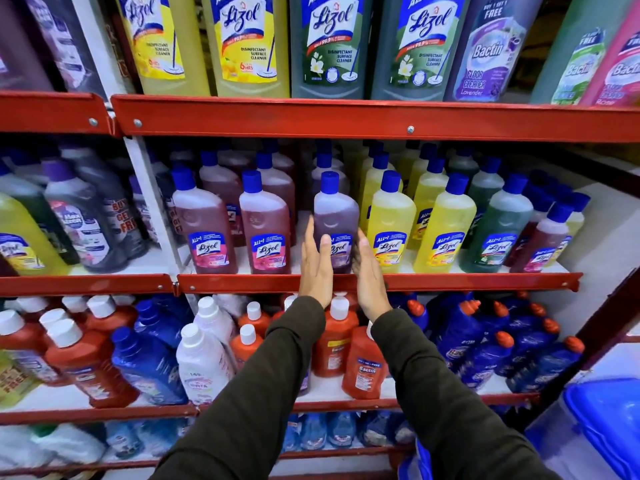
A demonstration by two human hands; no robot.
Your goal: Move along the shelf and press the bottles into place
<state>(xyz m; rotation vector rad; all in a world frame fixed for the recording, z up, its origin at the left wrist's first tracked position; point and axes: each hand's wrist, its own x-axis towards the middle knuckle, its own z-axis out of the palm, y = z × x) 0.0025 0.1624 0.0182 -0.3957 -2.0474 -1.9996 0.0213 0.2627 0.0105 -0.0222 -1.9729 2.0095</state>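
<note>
I had the left hand (316, 268) and right hand (369, 275) flat against either side of the purple Lizol bottle (336, 220) at the middle shelf (450, 282) front edge; fingers straight, gripping nothing, likely just squaring it up.

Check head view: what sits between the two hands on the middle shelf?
A purple Lizol bottle with a blue cap, standing upright between the left hand and right hand in the head view.
</note>
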